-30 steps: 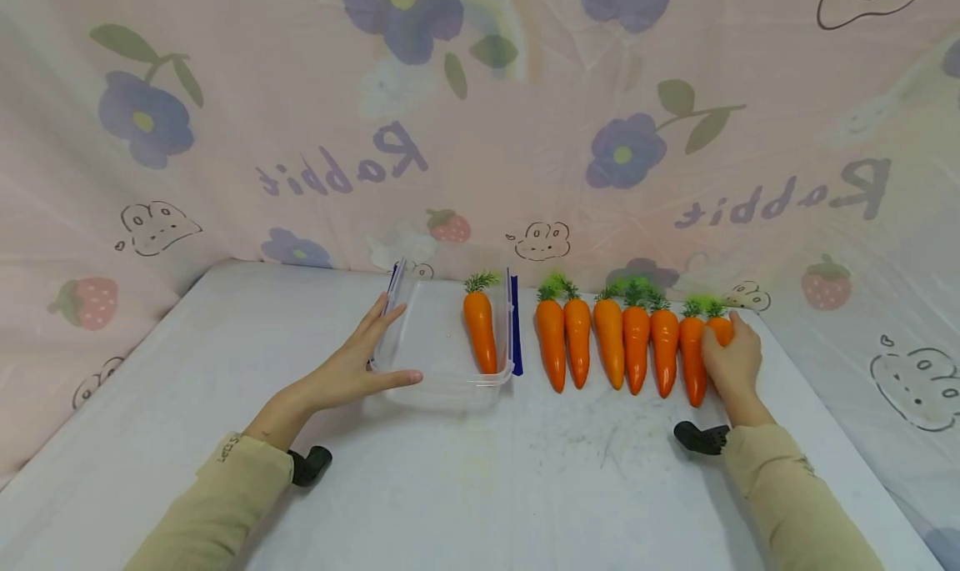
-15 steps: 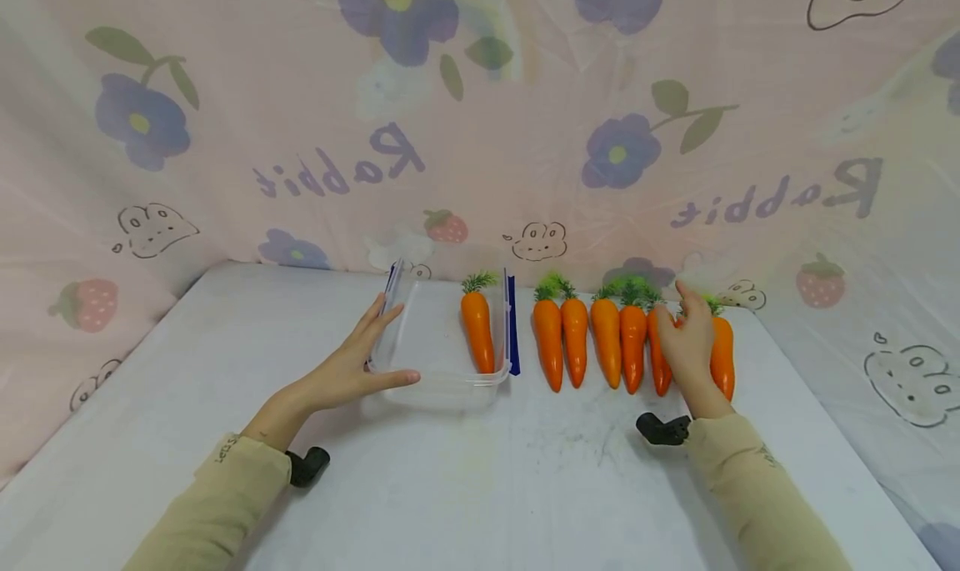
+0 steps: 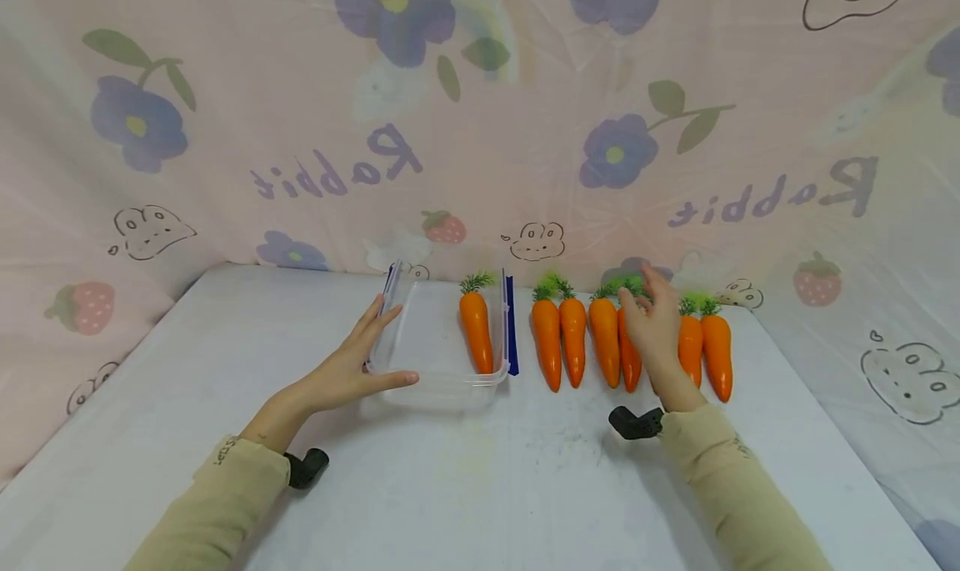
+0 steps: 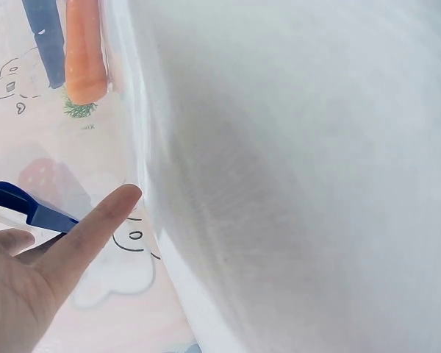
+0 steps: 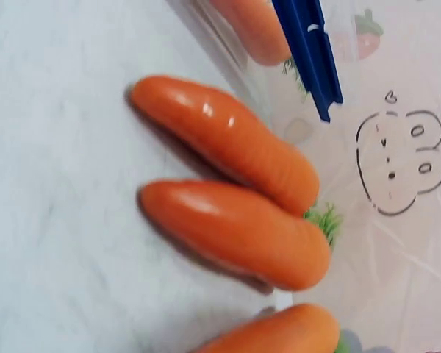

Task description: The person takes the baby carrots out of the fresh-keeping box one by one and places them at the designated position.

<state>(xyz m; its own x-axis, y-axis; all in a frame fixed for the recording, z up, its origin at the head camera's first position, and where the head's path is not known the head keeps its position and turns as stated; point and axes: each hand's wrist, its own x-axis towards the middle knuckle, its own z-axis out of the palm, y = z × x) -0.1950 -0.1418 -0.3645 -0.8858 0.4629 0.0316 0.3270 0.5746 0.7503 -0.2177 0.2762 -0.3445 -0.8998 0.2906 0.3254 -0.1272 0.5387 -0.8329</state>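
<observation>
My left hand point(image 3: 341, 375) rests at the left side of a clear plastic food container point(image 3: 423, 329), fingers spread along its rim and thumb reaching along the front. One orange toy carrot point(image 3: 476, 333) with green leafy tops lies inside, near the right wall. Outside, to the right, several similar carrots form a row, from the leftmost carrot point(image 3: 548, 350) to the rightmost carrot point(image 3: 717, 358). Over this row hovers my right hand point(image 3: 654, 329), its fingers extended and holding nothing, hiding most of one carrot. Two carrots point(image 5: 235, 235) show whole in the right wrist view.
Blue flap latches point(image 3: 512, 329) stick out from the container's sides. A white tabletop point(image 3: 465, 479) lies under everything. Behind it hangs a pink cloth point(image 3: 487, 154) printed with flowers and rabbits. Black wrist camera mounts point(image 3: 636, 423) jut out at both cuffs.
My right hand has moved left along the row, from the rightmost carrot to the middle ones, uncovering the carrots at the right end. The left hand and container stay put.
</observation>
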